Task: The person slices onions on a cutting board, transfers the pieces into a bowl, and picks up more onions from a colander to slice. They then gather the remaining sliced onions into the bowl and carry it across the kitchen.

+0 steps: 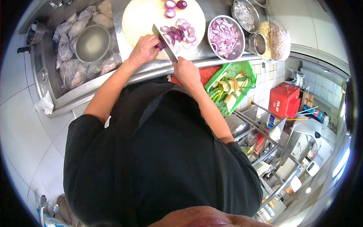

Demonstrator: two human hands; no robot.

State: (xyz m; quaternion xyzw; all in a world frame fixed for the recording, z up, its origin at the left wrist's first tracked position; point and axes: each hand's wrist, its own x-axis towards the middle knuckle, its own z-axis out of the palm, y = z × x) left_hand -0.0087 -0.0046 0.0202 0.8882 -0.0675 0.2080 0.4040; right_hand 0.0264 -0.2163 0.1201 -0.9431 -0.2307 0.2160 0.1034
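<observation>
Fingers of left hand (146, 49) curled over onion (160, 46), of right hand (186, 72) wrapped round knife (165, 43)

One knife (165, 43), one cutting board (140, 19) – three rounded onion pieces (170, 13) – one green basket (247, 70)

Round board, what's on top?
On the round board are purple onions and sliced pieces, with the knife over it. The left hand partly covers one onion piece, hiding its full shape.

Comm. kitchen | steel sink (44, 77) w/ bagged food (77, 28) | cutting board (138, 19)
</observation>
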